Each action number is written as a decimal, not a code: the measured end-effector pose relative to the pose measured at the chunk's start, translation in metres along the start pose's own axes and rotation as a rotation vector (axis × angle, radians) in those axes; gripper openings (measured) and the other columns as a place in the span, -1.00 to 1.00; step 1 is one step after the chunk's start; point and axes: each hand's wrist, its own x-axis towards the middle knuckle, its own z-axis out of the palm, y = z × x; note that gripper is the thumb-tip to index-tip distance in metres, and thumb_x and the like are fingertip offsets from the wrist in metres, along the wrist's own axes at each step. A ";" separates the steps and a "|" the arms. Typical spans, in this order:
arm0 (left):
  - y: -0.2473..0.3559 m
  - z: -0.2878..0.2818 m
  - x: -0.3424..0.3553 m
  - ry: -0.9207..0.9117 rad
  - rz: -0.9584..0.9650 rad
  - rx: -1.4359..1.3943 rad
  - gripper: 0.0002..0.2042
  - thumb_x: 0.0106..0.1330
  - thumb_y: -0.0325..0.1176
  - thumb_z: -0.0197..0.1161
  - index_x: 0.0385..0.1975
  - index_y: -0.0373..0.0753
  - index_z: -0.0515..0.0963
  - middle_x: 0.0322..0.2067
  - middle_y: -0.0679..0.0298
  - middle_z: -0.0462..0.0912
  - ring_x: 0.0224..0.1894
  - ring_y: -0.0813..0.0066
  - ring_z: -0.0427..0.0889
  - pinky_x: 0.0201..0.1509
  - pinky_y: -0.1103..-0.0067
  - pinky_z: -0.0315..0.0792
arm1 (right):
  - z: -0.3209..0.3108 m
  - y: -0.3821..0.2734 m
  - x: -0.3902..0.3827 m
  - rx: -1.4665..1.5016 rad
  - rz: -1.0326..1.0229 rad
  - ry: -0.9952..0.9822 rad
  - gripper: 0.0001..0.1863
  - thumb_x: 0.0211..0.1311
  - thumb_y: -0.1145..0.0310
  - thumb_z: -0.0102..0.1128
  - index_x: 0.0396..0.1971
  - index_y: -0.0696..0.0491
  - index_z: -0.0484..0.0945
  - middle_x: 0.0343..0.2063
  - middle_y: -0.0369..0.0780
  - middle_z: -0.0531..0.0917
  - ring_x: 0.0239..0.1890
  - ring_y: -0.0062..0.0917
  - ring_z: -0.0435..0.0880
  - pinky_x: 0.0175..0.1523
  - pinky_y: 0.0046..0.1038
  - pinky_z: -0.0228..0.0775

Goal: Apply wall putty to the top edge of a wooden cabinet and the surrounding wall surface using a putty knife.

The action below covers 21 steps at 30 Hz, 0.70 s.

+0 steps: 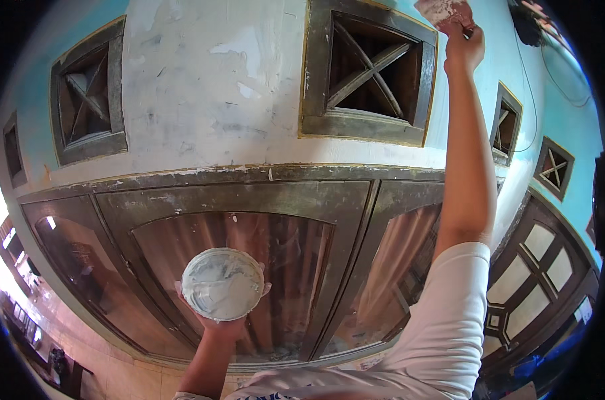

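Observation:
My left hand (224, 328) is closed round a round tub (222, 285) from below, its fingertips showing at both sides. White putty coats the inside of the tub, with greyish patches in the middle. My right arm reaches up high to the right, and my right hand (464, 52) grips a reddish flat putty scraper (442, 12) smeared with putty. The scraper is at the upper part of the wall (276, 143), right of a dark wooden vent frame (364, 130). I cannot tell whether its edge touches the wall. Uneven white and grey patches cover the wall.
Below the wall run dark wooden window frames (249, 195) with glass and reddish curtains behind. Another vent frame (121, 93) with crossed bars is at the left. A panelled door (526, 293) stands at the right. Thin cables (535, 100) hang at the upper right.

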 end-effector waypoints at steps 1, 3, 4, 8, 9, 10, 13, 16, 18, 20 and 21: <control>0.000 0.004 0.000 0.023 0.003 -0.128 0.01 0.04 0.67 -0.17 0.34 -0.02 0.30 0.33 0.06 0.33 0.31 -0.28 0.31 0.27 -0.30 0.19 | 0.011 -0.003 -0.007 0.007 0.009 -0.001 -0.74 0.28 0.37 0.26 -0.14 0.21 0.53 -0.28 -0.13 0.68 -0.28 -0.40 0.73 -0.19 -0.35 0.57; 0.003 0.003 -0.002 0.035 0.027 -0.125 0.00 0.06 0.66 -0.17 0.33 -0.02 0.31 0.32 0.07 0.34 0.31 -0.25 0.32 0.26 -0.31 0.19 | 0.034 -0.003 -0.023 0.892 0.636 0.173 -0.66 0.27 0.48 0.30 -0.08 0.30 0.39 -0.29 -0.03 0.64 -0.31 -0.30 0.73 -0.27 -0.32 0.66; 0.005 0.002 -0.004 0.046 0.044 -0.130 -0.02 0.07 0.65 -0.18 0.32 -0.02 0.33 0.31 0.08 0.35 0.30 -0.23 0.33 0.26 -0.31 0.19 | 0.037 0.002 -0.027 0.964 0.629 0.054 -0.66 0.36 0.46 0.20 -0.08 0.36 0.30 -0.27 0.03 0.62 -0.36 -0.22 0.75 -0.38 -0.37 0.71; 0.012 -0.005 -0.006 0.152 0.182 0.332 -0.20 0.27 0.49 -0.16 0.23 -0.07 0.41 0.25 0.17 0.43 0.22 -0.08 0.42 0.30 -0.08 0.29 | 0.061 0.022 -0.056 0.944 0.962 -0.095 -0.71 0.36 0.38 0.22 -0.22 0.35 0.43 -0.37 0.01 0.69 -0.48 -0.31 0.71 -0.47 -0.32 0.57; 0.012 -0.003 -0.007 0.167 0.196 0.361 -0.20 0.27 0.48 -0.16 0.23 -0.08 0.41 0.25 0.16 0.43 0.22 -0.08 0.42 0.30 -0.07 0.30 | 0.061 0.025 -0.057 0.944 0.967 -0.092 -0.71 0.36 0.38 0.22 -0.22 0.35 0.43 -0.37 0.01 0.69 -0.48 -0.31 0.71 -0.47 -0.32 0.57; 0.012 -0.003 -0.008 0.182 0.209 0.390 -0.21 0.28 0.48 -0.16 0.23 -0.08 0.41 0.25 0.15 0.43 0.23 -0.09 0.41 0.30 -0.07 0.31 | 0.060 0.027 -0.054 0.821 0.987 -0.140 -0.71 0.34 0.35 0.24 -0.26 0.31 0.46 -0.39 -0.01 0.72 -0.53 -0.39 0.66 -0.48 -0.34 0.47; 0.020 -0.009 -0.007 0.063 0.157 0.179 -0.19 0.27 0.49 -0.15 0.25 -0.09 0.40 0.25 0.11 0.42 0.24 -0.13 0.39 0.28 -0.13 0.30 | 0.058 0.034 -0.049 0.711 1.021 -0.186 -0.71 0.28 0.27 0.31 -0.35 0.21 0.51 -0.45 -0.06 0.76 -0.64 -0.56 0.50 -0.47 -0.39 0.22; 0.022 -0.024 -0.008 0.144 0.196 0.461 -0.17 0.20 0.55 -0.19 0.28 0.03 0.36 0.30 0.23 0.35 0.32 -0.12 0.30 0.19 -0.42 0.15 | 0.054 0.038 -0.047 0.736 1.063 -0.229 -0.73 0.28 0.27 0.31 -0.33 0.19 0.52 -0.45 -0.06 0.75 -0.62 -0.55 0.50 -0.46 -0.40 0.25; 0.021 -0.021 -0.002 0.157 0.134 0.411 -0.16 0.20 0.55 -0.19 0.28 0.03 0.35 0.29 0.21 0.36 0.31 -0.14 0.31 0.19 -0.42 0.16 | 0.052 0.039 -0.050 0.759 1.039 -0.300 -0.74 0.29 0.26 0.31 -0.32 0.16 0.53 -0.41 -0.07 0.75 -0.59 -0.55 0.51 -0.45 -0.41 0.26; 0.021 -0.026 -0.001 0.169 0.078 0.361 -0.16 0.19 0.55 -0.18 0.28 0.03 0.35 0.29 0.20 0.36 0.29 -0.17 0.32 0.18 -0.41 0.18 | 0.043 0.040 -0.058 0.744 1.052 -0.304 -0.75 0.30 0.24 0.30 -0.30 0.14 0.53 -0.38 -0.08 0.75 -0.58 -0.55 0.52 -0.45 -0.42 0.26; 0.023 -0.038 -0.005 0.202 0.169 0.426 -0.12 0.16 0.58 -0.18 0.29 0.02 0.34 0.29 0.16 0.37 0.28 -0.20 0.34 0.18 -0.39 0.20 | 0.043 0.037 -0.066 0.739 1.077 -0.313 -0.75 0.31 0.23 0.29 -0.29 0.12 0.53 -0.36 -0.08 0.75 -0.56 -0.54 0.52 -0.46 -0.43 0.26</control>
